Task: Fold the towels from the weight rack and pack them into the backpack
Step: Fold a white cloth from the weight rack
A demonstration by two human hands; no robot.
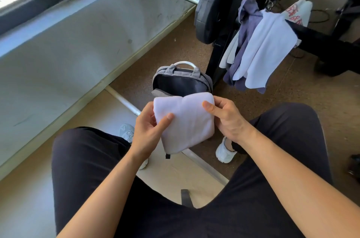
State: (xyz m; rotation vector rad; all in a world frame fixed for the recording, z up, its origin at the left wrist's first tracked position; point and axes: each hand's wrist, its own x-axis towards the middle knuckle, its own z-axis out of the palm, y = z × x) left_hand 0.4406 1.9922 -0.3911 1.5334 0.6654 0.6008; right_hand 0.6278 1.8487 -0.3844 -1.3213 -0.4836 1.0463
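Observation:
A folded white towel (187,120) is held between my knees, just in front of the open grey backpack (181,79) that stands on the floor. My left hand (150,130) grips the towel's left edge with the thumb on top. My right hand (226,118) pinches its right edge. The towel hides the front of the backpack's opening. On the black weight rack (319,40) at the upper right hang a white towel (266,48), a blue-purple towel (247,17) and a white cloth with red print (298,9).
A barbell with a black weight plate (210,7) sits on the rack's upright. A white bar (124,101) lies on the floor by the wall on the left. My dark-trousered legs and white shoes (224,152) flank the backpack.

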